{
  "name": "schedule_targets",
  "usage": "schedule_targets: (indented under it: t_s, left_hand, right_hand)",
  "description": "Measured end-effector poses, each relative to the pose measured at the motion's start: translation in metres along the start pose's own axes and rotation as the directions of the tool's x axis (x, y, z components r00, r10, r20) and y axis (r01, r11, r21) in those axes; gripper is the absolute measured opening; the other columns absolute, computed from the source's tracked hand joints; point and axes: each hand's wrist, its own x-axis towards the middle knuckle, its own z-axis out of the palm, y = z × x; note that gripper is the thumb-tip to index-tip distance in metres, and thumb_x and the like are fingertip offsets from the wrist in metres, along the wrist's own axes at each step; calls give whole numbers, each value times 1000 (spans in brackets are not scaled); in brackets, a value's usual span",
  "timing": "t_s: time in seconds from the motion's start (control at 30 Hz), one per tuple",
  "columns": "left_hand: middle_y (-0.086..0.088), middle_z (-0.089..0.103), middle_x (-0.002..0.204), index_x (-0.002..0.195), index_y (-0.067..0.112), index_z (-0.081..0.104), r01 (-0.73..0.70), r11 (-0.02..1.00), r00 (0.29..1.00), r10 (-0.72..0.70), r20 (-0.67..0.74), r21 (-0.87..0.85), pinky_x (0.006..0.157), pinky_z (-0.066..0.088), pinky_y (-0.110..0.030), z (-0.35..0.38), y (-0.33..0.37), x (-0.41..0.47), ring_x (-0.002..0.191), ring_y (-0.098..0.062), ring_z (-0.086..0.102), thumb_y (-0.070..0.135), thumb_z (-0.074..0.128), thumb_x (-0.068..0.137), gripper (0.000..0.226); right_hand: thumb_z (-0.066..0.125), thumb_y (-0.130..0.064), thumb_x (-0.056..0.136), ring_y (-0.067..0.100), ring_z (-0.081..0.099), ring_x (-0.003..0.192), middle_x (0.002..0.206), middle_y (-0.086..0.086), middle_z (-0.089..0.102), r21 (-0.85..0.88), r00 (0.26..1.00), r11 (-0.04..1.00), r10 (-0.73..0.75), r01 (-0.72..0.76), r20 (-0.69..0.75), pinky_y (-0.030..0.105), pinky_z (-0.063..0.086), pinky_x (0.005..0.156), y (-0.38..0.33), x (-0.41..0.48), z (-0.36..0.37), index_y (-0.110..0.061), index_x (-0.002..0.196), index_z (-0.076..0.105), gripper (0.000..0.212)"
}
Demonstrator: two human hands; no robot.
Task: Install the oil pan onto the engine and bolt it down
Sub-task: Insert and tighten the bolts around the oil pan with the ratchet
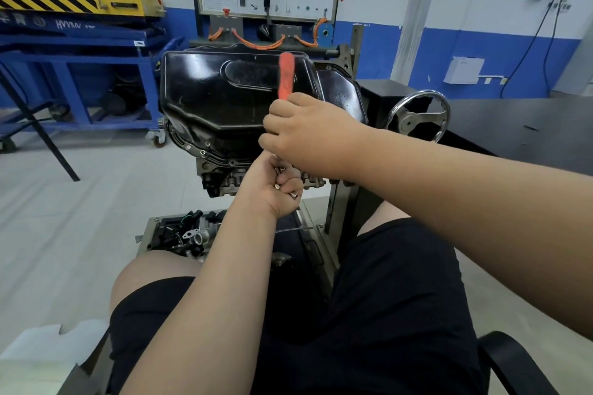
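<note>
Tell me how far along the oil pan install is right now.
Done: the black oil pan already sits on the engine. In hand: the left hand grips several loose bolts, and the right hand holds an orange-handled tool just above them. Left: those bolts must go in; how many are already fitted cannot be told.

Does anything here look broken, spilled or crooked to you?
Nothing stands out. The black oil pan sits flat on the engine, the left hand holds loose bolts, and the right hand grips an orange-handled tool. No spill shows.
</note>
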Motion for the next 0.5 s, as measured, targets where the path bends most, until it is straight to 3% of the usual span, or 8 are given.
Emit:
schedule_targets:
  t_s: [0.07,0.13,0.2,0.27,0.37,0.43,0.5]
  left_hand:
    - [10,34,41,43,19,45,-4,1000,1000,3,29,20,28,11,-16,-4,-1,0,30,-3,23,29,46,96,53]
    - [11,35,42,44,21,48,-20,1000,997,20,78,2,27,12,-16,-7,0,-2,30,-3,23,36,45,98,55]
    - [11,34,40,40,20,50,-49,999,996,48,76,8,26,14,-15,-6,1,-2,29,-3,23,28,43,97,58]
    - [10,32,38,40,18,51,-64,998,997,63,34,24,28,12,-14,-5,1,-2,28,-4,22,17,48,88,48]
    - [10,36,39,46,19,51,-46,998,996,49,76,-35,34,8,-15,-1,2,-4,29,-5,21,14,53,80,34]
    - [11,39,38,43,17,55,-25,999,998,27,48,-46,30,10,-15,-1,2,-3,29,-5,22,22,56,86,43]
    - [12,40,39,48,16,60,2,999,999,0,53,-44,27,12,-15,0,-1,-3,29,-4,24,31,55,92,47]
  right_hand:
    - [38,-16,97,21,48,94,98,1,58,-11,999,999,48,-48,7,33,35,84,-4,2,-2,-13,101,56,19]
    - [42,-31,97,18,46,71,75,-3,54,-64,977,977,205,-201,60,33,31,71,-7,7,-4,-16,77,52,27]
    - [38,-47,95,17,40,51,58,-6,45,-12,894,909,412,-417,177,33,28,60,-6,10,-7,-17,58,38,48]
    - [36,-51,94,17,38,46,53,-2,40,52,836,852,497,-521,231,31,27,50,-8,12,-6,-19,55,40,51]
    - [40,-39,96,21,50,65,66,-2,51,13,938,942,333,-336,100,32,30,59,-5,10,-3,-16,78,56,34]
    - [40,-25,97,24,52,92,94,4,61,-24,992,991,129,-129,7,34,36,74,6,4,-4,-12,101,58,23]
    - [41,-13,94,26,48,103,108,6,58,-66,1000,998,16,-17,-25,35,37,83,15,-1,-4,-10,110,56,22]
